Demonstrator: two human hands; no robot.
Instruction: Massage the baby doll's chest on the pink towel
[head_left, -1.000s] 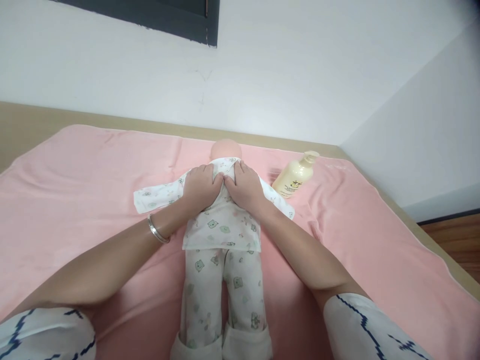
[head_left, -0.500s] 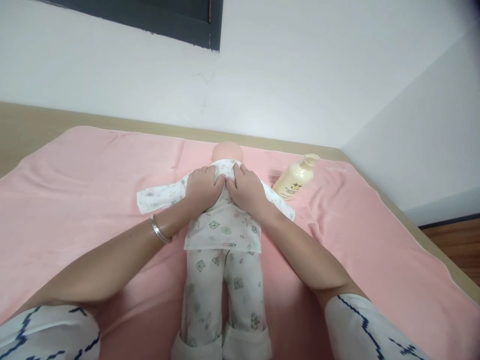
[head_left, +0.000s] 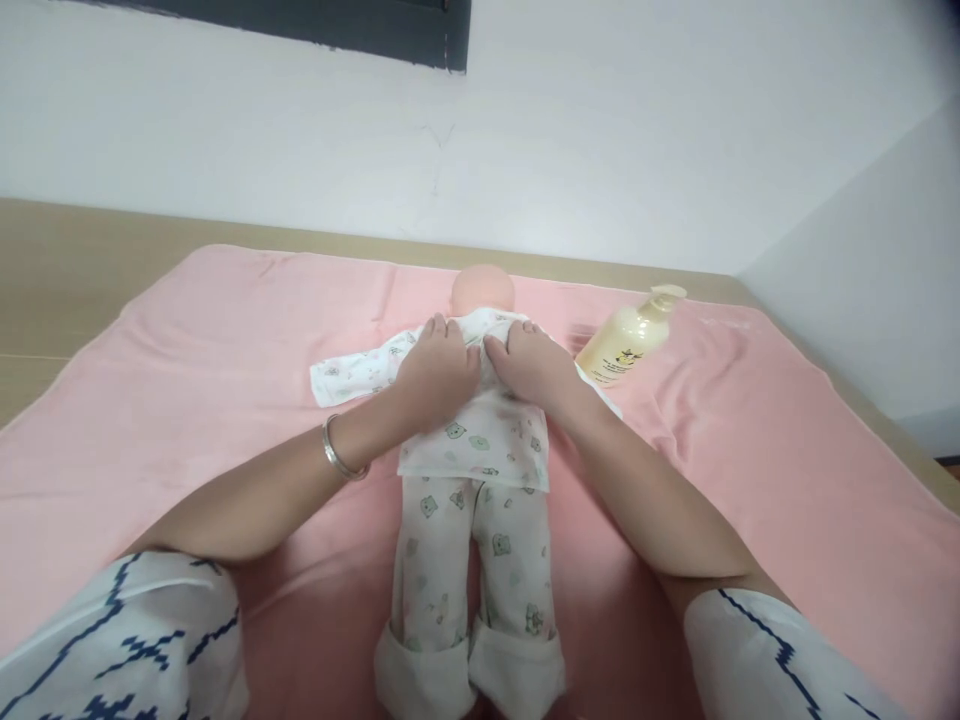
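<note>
White wall (head_left: 585, 150) fills the upper part of the view, with a dark frame (head_left: 390, 30) at its top left. Below it is a pale bench (head_left: 90, 250), which is covered for the greater part by a pink cloth (head_left: 187, 380). On this cloth, in the middle, lies a doll (head_left: 474, 450), stretched straight, its head (head_left: 484, 290) toward the wall and its legs toward the person. It wears printed white trousers (head_left: 495, 545) with wide, turned-up ends, and a matching top (head_left: 476, 425), of which one sleeve is spread out to the left. From both lower corners come the person's arms, in white sleeves (head_left: 165, 630) with dark blue lines. A cream bottle (head_left: 622, 340) with a pump is on the cloth, near the right hand; it looks inclined in this view. The left hand (head_left: 436, 375) and the right hand (head_left: 536, 370) are side by side on the upper part of the top, slightly apart. Their fingers (head_left: 435, 328) are bent and close together, and the thumbs point to each other over the fabric; whether they pinch it, I cannot tell. Near the left wrist is a silver bracelet (head_left: 334, 454).
</note>
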